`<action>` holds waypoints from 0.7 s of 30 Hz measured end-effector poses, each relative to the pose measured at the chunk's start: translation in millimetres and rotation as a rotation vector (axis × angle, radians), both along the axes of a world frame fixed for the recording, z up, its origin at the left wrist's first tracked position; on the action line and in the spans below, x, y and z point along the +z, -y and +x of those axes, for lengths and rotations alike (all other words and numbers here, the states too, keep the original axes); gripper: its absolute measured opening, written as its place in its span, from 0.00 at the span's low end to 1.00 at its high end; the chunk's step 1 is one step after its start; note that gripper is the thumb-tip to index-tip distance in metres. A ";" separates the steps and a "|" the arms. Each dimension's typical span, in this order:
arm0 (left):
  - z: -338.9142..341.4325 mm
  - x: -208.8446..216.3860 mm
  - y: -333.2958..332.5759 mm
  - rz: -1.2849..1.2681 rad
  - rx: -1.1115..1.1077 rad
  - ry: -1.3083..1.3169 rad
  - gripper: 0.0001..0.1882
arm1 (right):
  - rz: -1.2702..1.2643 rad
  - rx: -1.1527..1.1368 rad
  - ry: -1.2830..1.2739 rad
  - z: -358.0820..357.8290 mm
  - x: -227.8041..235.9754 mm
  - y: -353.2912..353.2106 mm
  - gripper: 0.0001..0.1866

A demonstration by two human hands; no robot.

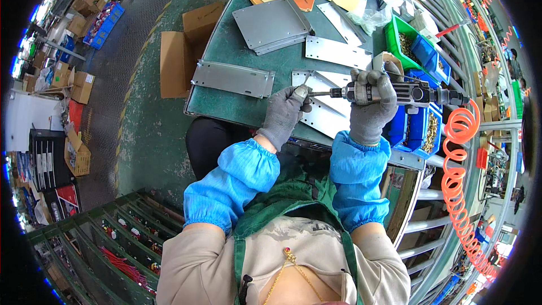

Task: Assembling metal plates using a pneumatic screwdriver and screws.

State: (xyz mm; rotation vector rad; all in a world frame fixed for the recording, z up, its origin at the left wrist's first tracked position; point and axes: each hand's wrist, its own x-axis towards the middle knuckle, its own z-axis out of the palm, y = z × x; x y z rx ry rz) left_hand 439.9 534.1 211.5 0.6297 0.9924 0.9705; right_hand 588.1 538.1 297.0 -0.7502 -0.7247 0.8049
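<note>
My right hand [372,110], in a grey glove, is wrapped round a dark air screwdriver [415,94] lying level, its bit pointing left. At the bit's tip, my left hand [282,114], also gloved, has its thumb and fingers pinched together. What sits between those fingertips is hidden, too small to name. Beneath the tool and the left fingers lies a pale metal plate [324,114] with holes. To the left, a long grey bracket [231,78] rests along the table edge. Farther back are a stack of wide folded sheet-metal panels [271,21] and another flat plate [339,52].
Blue bins [432,130] and a green bin [398,39] of small fasteners line the green table's right side. An orange coiled hose [454,183] hangs from the screwdriver. An open cardboard box [174,62] stands left of the table, a slotted green rack [107,237] at lower left.
</note>
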 end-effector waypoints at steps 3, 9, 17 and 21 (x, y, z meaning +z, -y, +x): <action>5.4 -2.4 -5.0 -0.089 0.062 0.126 0.11 | 0.025 0.031 -0.049 3.4 -6.0 -3.6 0.27; 13.9 -7.6 -2.2 -0.307 0.213 0.526 0.09 | 0.007 -0.038 -0.168 -3.7 -3.5 -5.7 0.17; 20.7 -9.7 1.5 -0.181 0.267 0.560 0.10 | 0.016 0.121 -0.325 15.2 -21.8 -1.6 0.18; 23.2 -7.5 4.5 -0.168 0.277 0.553 0.10 | 0.013 0.071 -0.374 16.0 -27.1 -5.2 0.18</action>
